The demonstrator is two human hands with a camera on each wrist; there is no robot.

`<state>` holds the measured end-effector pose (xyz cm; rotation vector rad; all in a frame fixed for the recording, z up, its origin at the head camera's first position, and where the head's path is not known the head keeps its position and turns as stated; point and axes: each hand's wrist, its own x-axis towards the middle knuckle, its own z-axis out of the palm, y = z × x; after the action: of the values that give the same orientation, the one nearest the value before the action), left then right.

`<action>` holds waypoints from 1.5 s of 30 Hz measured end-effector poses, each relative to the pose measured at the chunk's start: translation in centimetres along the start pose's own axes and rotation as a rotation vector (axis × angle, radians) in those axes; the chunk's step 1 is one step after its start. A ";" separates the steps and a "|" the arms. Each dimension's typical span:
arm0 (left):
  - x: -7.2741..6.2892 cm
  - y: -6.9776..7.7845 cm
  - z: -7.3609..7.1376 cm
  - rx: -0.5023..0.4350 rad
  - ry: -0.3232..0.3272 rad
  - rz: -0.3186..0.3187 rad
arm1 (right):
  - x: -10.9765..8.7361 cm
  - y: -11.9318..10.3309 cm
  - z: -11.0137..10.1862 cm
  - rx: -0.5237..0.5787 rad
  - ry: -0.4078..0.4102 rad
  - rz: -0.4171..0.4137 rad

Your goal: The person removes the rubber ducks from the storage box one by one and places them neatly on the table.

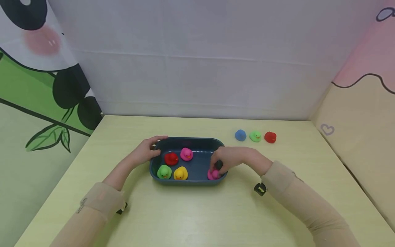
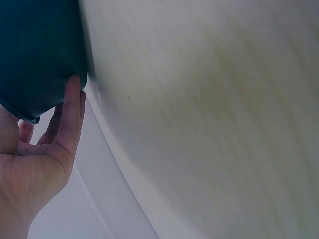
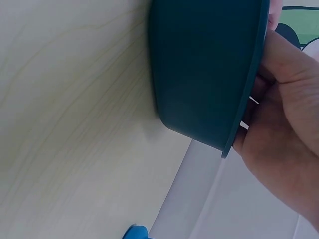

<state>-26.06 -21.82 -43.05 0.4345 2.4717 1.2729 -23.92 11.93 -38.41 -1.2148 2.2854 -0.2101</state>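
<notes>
A dark blue-green tray [image 1: 197, 161] with a raised rim stands on the table. On its left end, my left hand [image 1: 146, 150] grips the rim, thumb over the edge; the left wrist view shows the fingers [image 2: 71, 107] against the outer wall. My right hand [image 1: 227, 157] reaches over the right end and pinches a pink rubber duck [image 1: 213, 174] in the tray's near right corner, partly hidden by the fingers. Towards the left inside are a red duck [image 1: 171, 159], another pink duck [image 1: 186, 154], a green duck [image 1: 164, 172] and a yellow duck [image 1: 180, 173].
Behind the tray to the right, a blue duck [image 1: 240, 135], a second green duck [image 1: 255, 136] and a second red duck [image 1: 270, 137] stand in a row on the pale wooden table [image 1: 191, 212]. A white cloth wall [image 1: 197, 82] rises at the back, with printed panels at both sides.
</notes>
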 end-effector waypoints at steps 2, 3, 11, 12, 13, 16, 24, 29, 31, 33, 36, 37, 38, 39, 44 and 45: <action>0.1 -0.1 0.0 -0.003 0.000 -0.003 | -0.1 -0.1 -0.1 0.002 0.000 0.001; 0.1 -0.1 0.0 0.000 -0.001 -0.002 | -0.1 -0.1 -0.1 0.002 0.000 0.002; 0.3 0.0 0.1 0.006 0.003 0.007 | -0.5 0.1 -0.2 0.015 0.039 -0.033; 0.3 0.0 0.1 0.003 0.005 0.006 | -0.6 0.2 -0.3 0.015 0.046 -0.037; 0.4 0.0 0.1 0.002 0.005 0.008 | -0.7 0.3 -0.3 0.016 0.056 -0.044; 0.4 -0.1 0.1 0.003 0.008 0.009 | -0.8 0.5 -0.4 0.025 0.084 -0.063; 0.5 0.0 0.2 -0.002 0.007 0.011 | -1.7 0.9 -0.9 0.123 0.138 -0.073; 0.6 0.0 0.1 -0.008 0.004 0.003 | -2.6 1.2 -1.6 0.176 0.181 -0.102; 0.6 0.1 0.1 -0.004 0.007 0.005 | -2.9 1.3 -1.9 0.183 0.200 -0.123; 0.5 0.1 0.1 0.003 0.011 0.010 | -3.3 1.4 -2.2 0.179 0.222 -0.142; 0.5 0.2 0.1 0.013 0.017 0.016 | -3.9 1.5 -2.6 0.167 0.250 -0.159; 0.5 0.2 0.1 0.018 0.014 0.022 | -4.2 1.5 -2.7 0.166 0.260 -0.165; 0.5 0.2 0.2 0.018 0.017 0.018 | -4.4 1.5 -2.8 0.165 0.266 -0.165; 0.5 0.2 0.2 0.019 0.016 0.020 | -4.6 1.5 -2.9 0.167 0.271 -0.166; 0.5 0.3 0.2 0.006 0.013 0.006 | -5.7 1.7 -3.5 0.169 0.282 -0.142; 0.5 0.4 0.2 0.006 0.011 0.005 | -5.9 1.7 -3.6 0.167 0.283 -0.134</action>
<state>-26.39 -21.30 -42.92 0.4368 2.4857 1.2734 -24.39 17.28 -33.69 -1.3206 2.3647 -0.6461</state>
